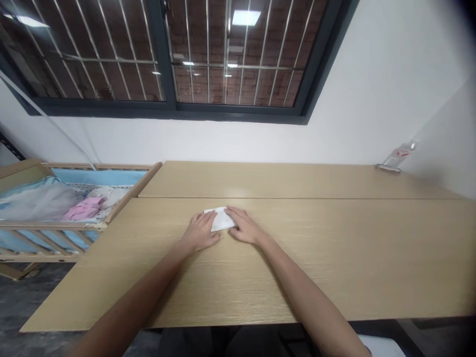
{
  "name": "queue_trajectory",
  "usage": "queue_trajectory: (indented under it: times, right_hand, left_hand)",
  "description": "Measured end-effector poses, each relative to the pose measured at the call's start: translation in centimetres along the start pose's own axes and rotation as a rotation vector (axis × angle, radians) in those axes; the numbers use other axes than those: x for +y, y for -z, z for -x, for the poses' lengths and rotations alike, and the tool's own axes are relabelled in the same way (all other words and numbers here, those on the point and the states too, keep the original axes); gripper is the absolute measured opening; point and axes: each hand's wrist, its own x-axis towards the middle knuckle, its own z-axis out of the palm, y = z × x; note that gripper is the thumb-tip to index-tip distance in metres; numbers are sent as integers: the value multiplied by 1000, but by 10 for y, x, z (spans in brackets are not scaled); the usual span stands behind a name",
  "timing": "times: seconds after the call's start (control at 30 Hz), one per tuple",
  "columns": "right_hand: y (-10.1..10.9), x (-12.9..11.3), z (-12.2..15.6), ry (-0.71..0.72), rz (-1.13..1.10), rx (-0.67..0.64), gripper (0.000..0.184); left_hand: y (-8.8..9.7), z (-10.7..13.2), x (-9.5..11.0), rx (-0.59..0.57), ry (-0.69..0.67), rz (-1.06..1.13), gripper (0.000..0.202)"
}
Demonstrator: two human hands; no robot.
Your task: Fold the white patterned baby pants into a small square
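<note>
A small flat white piece, folded cloth or paper, lies on the wooden tabletop; faint marks show near its lower edge, and I cannot tell the material. My left hand rests palm down over its left end, fingers stretched out and thumb pointing right. Across its right end lies my right hand, with the fingers extended along the upper edge and the thumb by the lower right corner. Both hands press flat on the piece, and its two ends are hidden under them.
A clear bottle with a red mark stands at the far right by the wall. Left of the table is a wooden crib with bedding and a pink cloth. Behind is a barred window. A seam crosses the tabletop.
</note>
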Motion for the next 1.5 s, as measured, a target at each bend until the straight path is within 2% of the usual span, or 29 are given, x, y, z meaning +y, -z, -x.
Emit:
queue_trajectory:
  times: [0.13, 0.27, 0.37, 0.43, 0.53, 0.6, 0.67, 0.73, 0.8, 1.0, 1.1, 1.2, 1.27, 1.33, 1.4, 1.5]
  right_hand:
    - [3, -4, -1, 16, 40, 64, 65]
    - [6, -10, -1, 39, 43, 118, 47]
    - [7, -12, -2, 16, -44, 178, 26]
    - [7, -12, -3, -53, -170, 241, 19]
    - [7, -14, -2, -161, -483, 303, 25]
    - [7, -17, -1, -181, -702, 284, 35]
    - [7, -21, 0, -171, -839, 227, 52]
    - [6, -24, -1, -170, -883, 179, 67]
    - [2, -25, -3, -213, -892, 189, 74]
    - [-11, -9, -9, -454, -914, 368, 80]
    - [-21, 3, -8, -506, -806, 400, 74]
    - [-27, 7, -7, -518, -680, 430, 62]
    - [-24, 4, -6, -484, -634, 433, 55]
    - [-16, -4, -4, -378, -580, 407, 52]
    - [-5, -16, -2, -213, -487, 329, 52]
    - [9, -35, 1, 9, -329, 146, 52]
  left_hand:
    - [3, 0, -2, 13, -17, 15, 62]
    - [3, 2, -3, 39, -35, 42, 48]
    - [6, 2, -4, 68, -31, 80, 36]
    - [12, 2, -4, 95, -5, 111, 27]
    - [25, 3, -1, 130, 31, 156, 25]
    - [34, 4, 2, 132, 64, 226, 27]
    - [42, 5, 5, 124, 194, 433, 28]
    - [46, 4, 7, 114, 362, 683, 32]
    - [45, 3, 8, 101, 461, 830, 39]
    - [25, 5, 10, -2, 517, 959, 55]
    - [20, 12, 11, -66, 465, 802, 60]
    - [23, 16, 13, -79, 409, 398, 49]
    - [27, 16, 17, -33, 355, 166, 38]
    - [30, 16, 23, 39, 253, 54, 34]
    - [31, 18, 34, 80, 118, 51, 35]
    - [25, 26, 56, 53, -63, 77, 42]
